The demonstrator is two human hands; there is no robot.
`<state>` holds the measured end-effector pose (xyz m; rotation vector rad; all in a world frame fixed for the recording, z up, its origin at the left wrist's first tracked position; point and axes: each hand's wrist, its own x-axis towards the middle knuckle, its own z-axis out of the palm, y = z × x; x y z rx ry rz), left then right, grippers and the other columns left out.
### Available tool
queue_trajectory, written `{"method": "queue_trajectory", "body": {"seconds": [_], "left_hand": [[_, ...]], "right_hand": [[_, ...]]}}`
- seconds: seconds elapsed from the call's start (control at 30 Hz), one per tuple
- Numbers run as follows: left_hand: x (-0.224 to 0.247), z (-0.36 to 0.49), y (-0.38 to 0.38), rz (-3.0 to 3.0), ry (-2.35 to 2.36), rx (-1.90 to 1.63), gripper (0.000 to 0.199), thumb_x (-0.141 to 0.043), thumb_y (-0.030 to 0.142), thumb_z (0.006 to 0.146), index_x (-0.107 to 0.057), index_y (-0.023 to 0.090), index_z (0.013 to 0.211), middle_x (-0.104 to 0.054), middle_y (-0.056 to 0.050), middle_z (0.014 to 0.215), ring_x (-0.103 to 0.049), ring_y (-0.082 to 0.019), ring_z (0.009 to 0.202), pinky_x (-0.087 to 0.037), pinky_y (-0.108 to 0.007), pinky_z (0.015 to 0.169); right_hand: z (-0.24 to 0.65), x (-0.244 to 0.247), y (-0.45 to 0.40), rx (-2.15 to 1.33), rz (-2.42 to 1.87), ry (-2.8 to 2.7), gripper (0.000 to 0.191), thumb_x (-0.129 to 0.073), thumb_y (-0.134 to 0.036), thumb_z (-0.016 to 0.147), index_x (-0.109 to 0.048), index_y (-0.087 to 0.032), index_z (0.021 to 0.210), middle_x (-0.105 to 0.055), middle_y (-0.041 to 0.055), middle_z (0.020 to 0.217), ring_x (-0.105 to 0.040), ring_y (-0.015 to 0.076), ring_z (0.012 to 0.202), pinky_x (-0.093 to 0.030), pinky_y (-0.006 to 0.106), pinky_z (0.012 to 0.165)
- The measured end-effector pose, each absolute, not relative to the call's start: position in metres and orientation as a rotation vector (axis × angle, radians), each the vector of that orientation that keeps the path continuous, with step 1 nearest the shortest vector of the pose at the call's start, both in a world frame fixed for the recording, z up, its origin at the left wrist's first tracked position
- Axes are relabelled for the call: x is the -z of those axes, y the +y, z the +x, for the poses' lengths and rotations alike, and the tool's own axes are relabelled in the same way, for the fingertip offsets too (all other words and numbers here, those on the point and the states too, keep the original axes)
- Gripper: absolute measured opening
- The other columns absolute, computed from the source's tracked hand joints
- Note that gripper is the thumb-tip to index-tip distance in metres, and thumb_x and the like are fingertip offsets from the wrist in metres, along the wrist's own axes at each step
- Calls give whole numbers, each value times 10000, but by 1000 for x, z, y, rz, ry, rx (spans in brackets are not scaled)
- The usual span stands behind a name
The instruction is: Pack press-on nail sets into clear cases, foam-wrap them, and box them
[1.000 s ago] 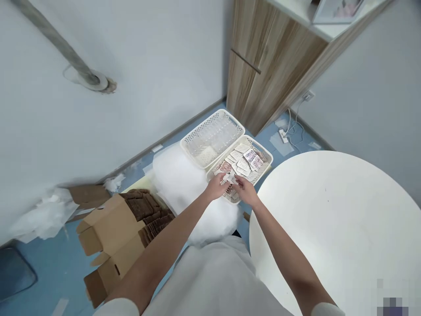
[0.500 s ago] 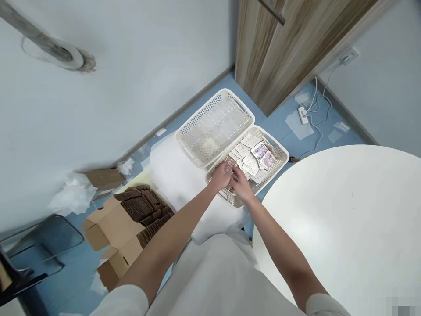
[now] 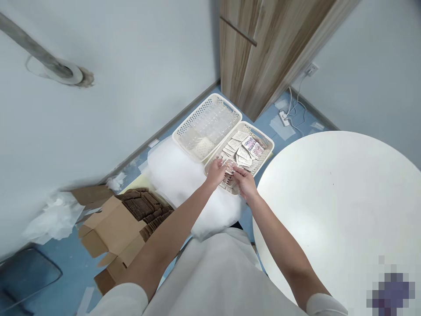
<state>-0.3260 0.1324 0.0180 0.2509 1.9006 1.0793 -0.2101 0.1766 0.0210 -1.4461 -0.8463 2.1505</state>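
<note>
Over the near end of a white basket (image 3: 270,151), my left hand (image 3: 216,172) and my right hand (image 3: 245,181) hold a small clear pack with pinkish contents (image 3: 231,166) between them, one at each side. The fingers of both hands are closed on its edges. Several white printed cards (image 3: 244,153) lie in the same basket, with packs of purple and pink pieces (image 3: 250,144) on top. Touching it on the left, a second white basket (image 3: 176,137) contains clear plastic trays (image 3: 210,125).
A round white table (image 3: 342,197) stands at the right. White wrapped bundles (image 3: 177,173) lie beneath and beside the baskets. Open cardboard boxes (image 3: 115,224) are at the lower left, a wooden cabinet (image 3: 256,52) behind, and a power strip (image 3: 283,118) on the floor.
My hands have moved slightly apart, and the pinkish pack now shows between them. The view has shifted, with the table and baskets appearing further left.
</note>
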Motion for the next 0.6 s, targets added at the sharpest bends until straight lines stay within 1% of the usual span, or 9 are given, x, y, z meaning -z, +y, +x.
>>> {"method": "queue_trajectory", "body": {"seconds": [0.07, 0.13, 0.23, 0.33, 0.5, 0.6], "left_hand": [[-26, -320, 122, 260, 1855, -1242, 474, -611, 220, 684, -476, 158, 1134, -476, -122, 1214, -508, -206, 1046, -391, -293, 843], [-37, -314, 108, 230, 1799, -1351, 501, -625, 230, 680, -463, 168, 1149, -455, -127, 1233, -524, -195, 1023, -409, -291, 818], [-56, -304, 78, 139, 1660, -1389, 466, -621, 312, 695, -488, 173, 1120, -543, -116, 1102, -570, -183, 923, -432, -310, 761], [-74, -292, 45, 143, 1499, -1430, 394, -624, 377, 686, -558, 175, 1018, -600, -87, 975, -592, -158, 820, -436, -312, 731], [-90, -272, -3, 255, 1447, -1544, 288, -657, 359, 642, -618, 159, 844, -622, -28, 782, -557, -92, 648, -432, -277, 694], [-94, -258, -21, 370, 1432, -1549, 222, -642, 322, 649, -625, 149, 787, -605, -6, 705, -524, -75, 600, -435, -261, 669]], "right_hand": [[-203, -31, 169, -2128, -1404, -794, 259, -693, -216, 584, -642, -182, 835, -668, 14, 794, -612, 136, 755, -489, 294, 765], [-195, -41, 157, -2104, -1332, -768, 256, -704, -220, 581, -647, -185, 828, -672, 18, 845, -615, 140, 784, -482, 306, 804], [-181, -57, 130, -2057, -1224, -791, 286, -711, -249, 588, -649, -186, 861, -675, 25, 860, -620, 149, 795, -471, 331, 832], [-167, -71, 94, -2001, -1161, -853, 325, -710, -271, 594, -646, -191, 902, -679, 31, 851, -619, 158, 800, -465, 348, 829], [-139, -84, 30, -1924, -1114, -986, 314, -707, -286, 604, -655, -208, 903, -669, 43, 923, -607, 181, 859, -455, 358, 817], [-118, -86, 0, -1870, -1081, -1061, 275, -707, -290, 602, -672, -218, 865, -651, 44, 961, -597, 198, 907, -448, 362, 831]]}}
